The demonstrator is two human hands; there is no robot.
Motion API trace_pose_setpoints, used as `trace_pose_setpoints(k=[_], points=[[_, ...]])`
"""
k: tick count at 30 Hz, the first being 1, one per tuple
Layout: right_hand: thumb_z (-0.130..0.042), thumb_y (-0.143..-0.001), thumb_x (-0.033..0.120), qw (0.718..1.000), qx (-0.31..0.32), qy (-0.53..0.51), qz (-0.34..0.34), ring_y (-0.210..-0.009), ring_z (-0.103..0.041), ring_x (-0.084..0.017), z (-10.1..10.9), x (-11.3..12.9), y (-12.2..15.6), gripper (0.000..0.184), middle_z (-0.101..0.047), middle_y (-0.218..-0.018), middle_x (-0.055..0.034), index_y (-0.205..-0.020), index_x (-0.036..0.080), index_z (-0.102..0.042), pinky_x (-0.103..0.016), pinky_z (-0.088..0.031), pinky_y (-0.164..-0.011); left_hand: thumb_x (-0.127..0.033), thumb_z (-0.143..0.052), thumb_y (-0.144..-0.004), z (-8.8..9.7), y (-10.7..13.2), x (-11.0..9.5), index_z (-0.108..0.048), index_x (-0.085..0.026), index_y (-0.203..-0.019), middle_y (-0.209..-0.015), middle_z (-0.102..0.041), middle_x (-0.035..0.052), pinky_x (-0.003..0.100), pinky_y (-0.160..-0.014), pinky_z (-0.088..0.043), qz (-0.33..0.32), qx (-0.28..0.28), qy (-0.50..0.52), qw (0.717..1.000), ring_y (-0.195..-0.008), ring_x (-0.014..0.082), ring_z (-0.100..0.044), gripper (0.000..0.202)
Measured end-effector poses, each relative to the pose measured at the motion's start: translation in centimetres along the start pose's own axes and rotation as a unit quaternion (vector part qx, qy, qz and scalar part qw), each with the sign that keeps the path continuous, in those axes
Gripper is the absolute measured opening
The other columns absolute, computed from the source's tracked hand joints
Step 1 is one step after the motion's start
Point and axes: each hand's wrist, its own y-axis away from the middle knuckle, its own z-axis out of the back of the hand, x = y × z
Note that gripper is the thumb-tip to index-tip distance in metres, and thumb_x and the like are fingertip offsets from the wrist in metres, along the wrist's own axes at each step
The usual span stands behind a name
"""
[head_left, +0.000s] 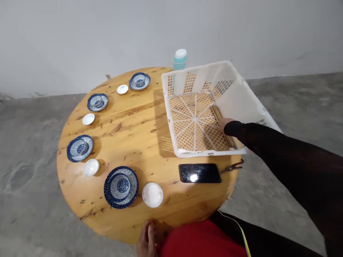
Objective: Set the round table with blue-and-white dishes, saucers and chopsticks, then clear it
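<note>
My right hand (223, 125) reaches into a white plastic basket (169, 117) on the right of a round wooden table (139, 132). Its fingers curl down onto a bundle of brown chopsticks (228, 141) lying along the basket's right wall, and a black sleeve covers the arm. My left hand (147, 238) rests at the table's near edge with its fingers stretched together and nothing in it. It lies just below a small white dish (152, 194).
Several blue-patterned plates with cups sit round the table's left rim, such as the nearest plate (121, 186), each with a small white dish beside it. A black phone (199, 173) and keys (232, 166) lie before the basket. A teal bottle (180, 59) stands behind it.
</note>
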Motion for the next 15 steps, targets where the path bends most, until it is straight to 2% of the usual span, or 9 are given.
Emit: trace_pose_setpoints(k=[3, 5, 7, 12, 15], points=[[-0.064, -0.093, 0.040, 0.998, 0.050, 0.035, -0.028, -0.087, -0.068, -0.018, -0.1, 0.2, -0.2, 0.032, -0.073, -0.095, -0.0156, -0.086, 0.010, -0.068, -0.032, -0.051, -0.079, -0.073, -0.051, -0.083, -0.7, 0.6, -1.1, -0.073, -0.016, -0.106, -0.104, -0.079, 0.0123, 0.039, -0.086, -0.062, 0.002, -0.020, 0.011, 1.000, -0.095, 0.0295, -0.076, 0.066], [-0.063, -0.092, 0.039, 0.996, 0.060, 0.049, -0.035, -0.089, -0.068, -0.020, -0.1, 0.2, -0.4, 0.032, -0.073, -0.100, -0.0240, -0.083, 0.008, -0.068, -0.031, -0.048, -0.076, -0.072, -0.049, -0.084, -1.2, 0.9, -1.7, -0.073, -0.017, -0.107, -0.102, -0.079, 0.0118, 0.040, -0.084, -0.062, 0.007, -0.034, 0.015, 0.999, -0.093, 0.0296, -0.076, 0.064], [-0.060, -0.091, 0.039, 0.996, 0.062, 0.058, -0.039, -0.089, -0.068, -0.020, -0.2, 0.1, -0.4, 0.033, -0.071, -0.104, -0.0287, -0.083, 0.008, -0.068, -0.031, -0.046, -0.073, -0.071, -0.049, -0.085, -1.5, 1.1, -1.9, -0.072, -0.017, -0.107, -0.100, -0.079, 0.0121, 0.041, -0.084, -0.061, 0.009, -0.039, 0.019, 0.999, -0.092, 0.0301, -0.076, 0.063], [-0.059, -0.086, 0.043, 0.996, 0.055, 0.067, -0.027, -0.080, -0.067, -0.019, -0.6, -0.1, -0.3, 0.033, -0.072, -0.100, -0.0271, -0.077, 0.012, -0.065, -0.031, -0.044, -0.069, -0.076, -0.052, -0.079, -1.2, 0.9, -2.1, -0.073, -0.015, -0.106, -0.102, -0.078, 0.0150, 0.044, -0.084, -0.062, 0.014, -0.017, 0.016, 1.000, -0.091, 0.0322, -0.076, 0.070], [-0.061, -0.083, 0.049, 0.996, 0.053, 0.070, -0.019, -0.079, -0.067, -0.021, -1.0, 0.0, -0.2, 0.034, -0.073, -0.098, -0.0251, -0.071, 0.016, -0.062, -0.034, -0.044, -0.068, -0.075, -0.052, -0.080, -1.0, 1.0, -2.6, -0.073, -0.016, -0.106, -0.101, -0.079, 0.0150, 0.044, -0.084, -0.062, 0.010, -0.016, 0.015, 1.000, -0.092, 0.0320, -0.076, 0.068]])
